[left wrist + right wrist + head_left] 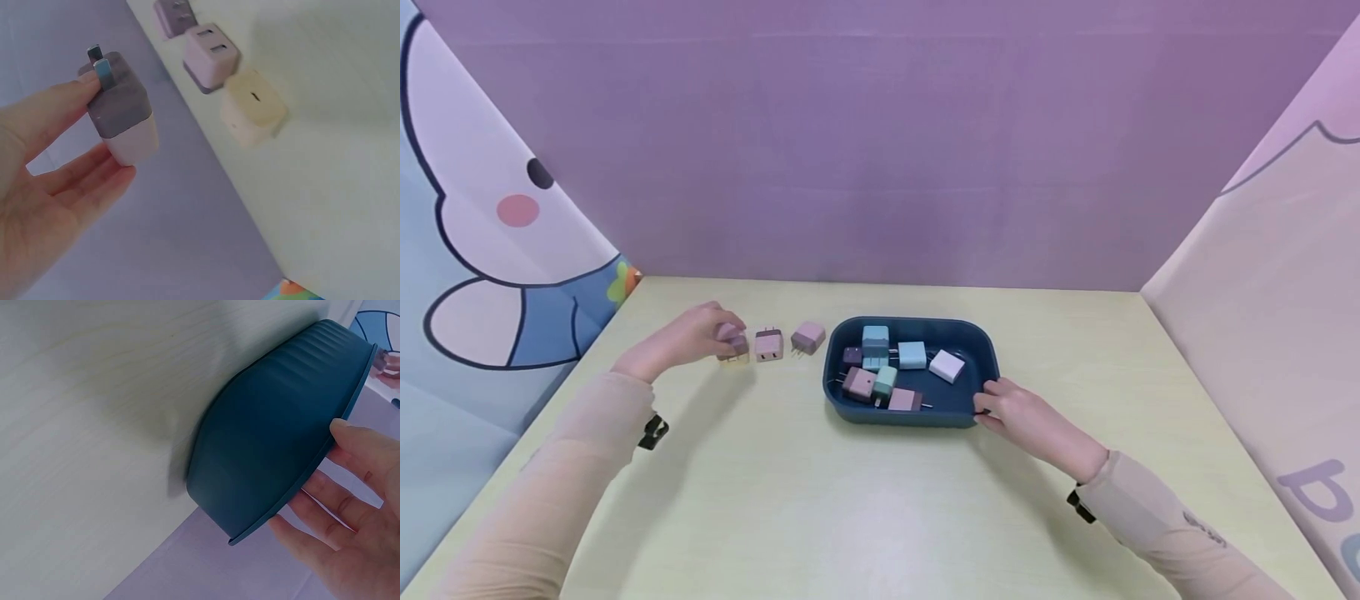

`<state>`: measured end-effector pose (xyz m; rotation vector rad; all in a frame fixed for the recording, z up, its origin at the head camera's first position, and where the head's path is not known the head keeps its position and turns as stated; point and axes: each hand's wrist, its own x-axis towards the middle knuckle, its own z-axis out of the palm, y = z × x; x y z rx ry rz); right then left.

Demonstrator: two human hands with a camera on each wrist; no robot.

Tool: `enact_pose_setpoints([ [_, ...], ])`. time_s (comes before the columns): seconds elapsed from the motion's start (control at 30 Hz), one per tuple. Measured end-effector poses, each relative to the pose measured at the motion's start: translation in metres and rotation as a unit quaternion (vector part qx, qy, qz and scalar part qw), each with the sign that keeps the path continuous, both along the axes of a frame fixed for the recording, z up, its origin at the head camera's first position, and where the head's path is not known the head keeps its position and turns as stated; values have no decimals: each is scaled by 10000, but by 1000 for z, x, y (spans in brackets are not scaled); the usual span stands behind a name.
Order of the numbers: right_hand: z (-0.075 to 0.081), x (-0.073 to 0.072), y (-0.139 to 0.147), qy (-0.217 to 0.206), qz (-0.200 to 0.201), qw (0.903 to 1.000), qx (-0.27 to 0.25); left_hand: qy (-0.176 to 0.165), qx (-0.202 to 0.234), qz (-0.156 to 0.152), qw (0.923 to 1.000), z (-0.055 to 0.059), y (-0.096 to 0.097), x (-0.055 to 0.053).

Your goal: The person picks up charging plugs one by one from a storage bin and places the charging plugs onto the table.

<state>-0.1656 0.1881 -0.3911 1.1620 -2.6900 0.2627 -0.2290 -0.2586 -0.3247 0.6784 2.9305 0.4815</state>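
The left hand (691,337) pinches a pink-and-purple charger (125,115) near a yellow charger (253,107). Between the hands lies the blue tray (917,418), its long axis running left to right, well apart from the left hand; the right hand (1028,420) grips its rim.

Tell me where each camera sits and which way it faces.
Head: on the head, looking forward and down at the blue tray; left fingers, right fingers and both sleeves show.
Left wrist: on that wrist, looking at a pinched charger; left fingers show.
Right wrist: on that wrist, looking at the tray's outside; right fingers, apparently left ones too, show.
Head and right wrist share the tray.
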Motion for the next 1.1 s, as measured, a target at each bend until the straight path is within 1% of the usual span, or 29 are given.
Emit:
enact_pose_setpoints([
  [0.13,0,0,0,48,6,10000,-24,-95,76,150,9998,-4,-7,-1],
  [0.27,0,0,1,55,23,10000,-41,-129,116,201,9996,-8,-13,-3],
  [0.47,0,0,1,-76,-22,10000,-9,-245,73,261,9993,-13,-22,-8],
  [0.77,0,1,0,-31,34,10000,-41,-284,26,388,9988,-23,-37,-14],
  [1.0,1,1,0,-62,1,10000,-32,-542,-111,656,9963,-31,-46,-19],
  [1.1,1,1,1,-105,-3,9999,-22,-602,-151,710,9955,-36,-51,-21],
])
